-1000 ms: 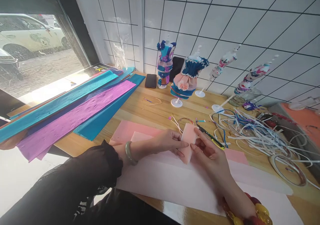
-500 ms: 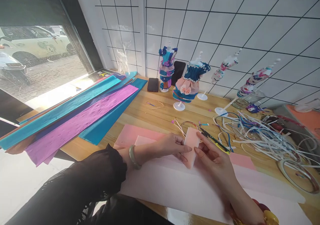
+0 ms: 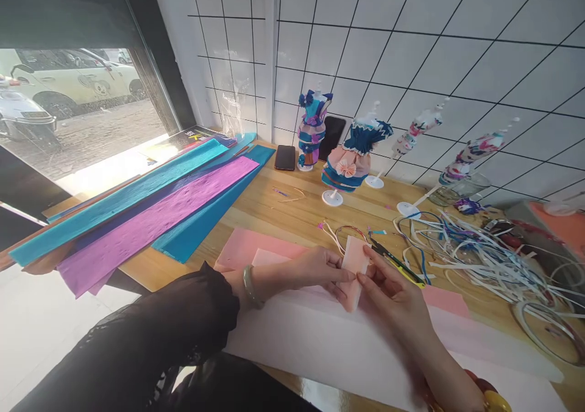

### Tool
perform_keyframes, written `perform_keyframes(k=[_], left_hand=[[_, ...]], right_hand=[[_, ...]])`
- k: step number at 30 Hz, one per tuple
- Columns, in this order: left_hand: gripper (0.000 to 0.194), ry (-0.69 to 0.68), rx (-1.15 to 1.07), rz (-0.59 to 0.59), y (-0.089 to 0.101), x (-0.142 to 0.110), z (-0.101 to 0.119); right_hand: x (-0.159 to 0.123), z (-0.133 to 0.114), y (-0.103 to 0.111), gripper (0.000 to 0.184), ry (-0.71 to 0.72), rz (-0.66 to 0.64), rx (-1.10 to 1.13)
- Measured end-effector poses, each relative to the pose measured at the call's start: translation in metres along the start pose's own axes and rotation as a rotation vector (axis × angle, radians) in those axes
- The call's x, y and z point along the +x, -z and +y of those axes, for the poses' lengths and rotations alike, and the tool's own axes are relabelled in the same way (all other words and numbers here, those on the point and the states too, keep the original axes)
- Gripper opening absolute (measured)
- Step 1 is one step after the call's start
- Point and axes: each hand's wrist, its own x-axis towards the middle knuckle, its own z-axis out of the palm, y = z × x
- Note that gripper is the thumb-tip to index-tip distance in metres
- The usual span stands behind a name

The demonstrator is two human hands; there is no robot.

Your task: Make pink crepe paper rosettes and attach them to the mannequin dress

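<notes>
A narrow folded piece of pale pink paper [image 3: 355, 255] stands between my two hands, its long side upright. My left hand [image 3: 322, 269] pinches its left edge, thumb in front and the other fingers behind. On the opposite edge, my right hand [image 3: 388, 284] grips the same paper between thumb and fingertips. Beneath both hands lie large pale pink sheets [image 3: 320, 345], with a darker pink sheet [image 3: 247, 244] showing at the upper left. Just beyond my right hand rests a black and yellow tool [image 3: 397, 261], partly hidden.
Teal and purple paper strips [image 3: 164, 217] lie at left. Behind stand small dress forms, one in a blue and pink dress [image 3: 347, 162]. A black phone [image 3: 285, 158] is near the wall. Tangled white and blue strips [image 3: 484, 253] spread at right, near a glass jar [image 3: 475, 188].
The whole view has shifted slightly, so things appear a little further right. Both hands keep nearly the same grip on the folded paper.
</notes>
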Motion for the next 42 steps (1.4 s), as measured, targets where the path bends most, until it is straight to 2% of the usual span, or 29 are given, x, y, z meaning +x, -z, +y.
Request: perform_keyframes(k=[9, 16, 30, 42], left_hand=[[0.044, 0.015, -0.003, -0.004, -0.003, -0.0006, 0.005], [0.042, 0.004, 0.052, 0.011, -0.0011, -0.0014, 0.0035], [0.042, -0.005, 0.063, 0.001, -0.0025, -0.0033, 0.0058], [0.05, 0.044, 0.056, 0.008, -0.0005, -0.0007, 0.0023]], right_hand=[[-0.0009, -0.0036, 0.0013, 0.055, 0.071, -0.023, -0.04], [0.0003, -0.0014, 0.0008, 0.056, 0.07, -0.045, -0.04], [0.0002, -0.001, 0.0009, 0.057, 0.092, -0.003, -0.014], [-0.0021, -0.0075, 0.0, 0.051, 0.107, 0.017, -0.003]])
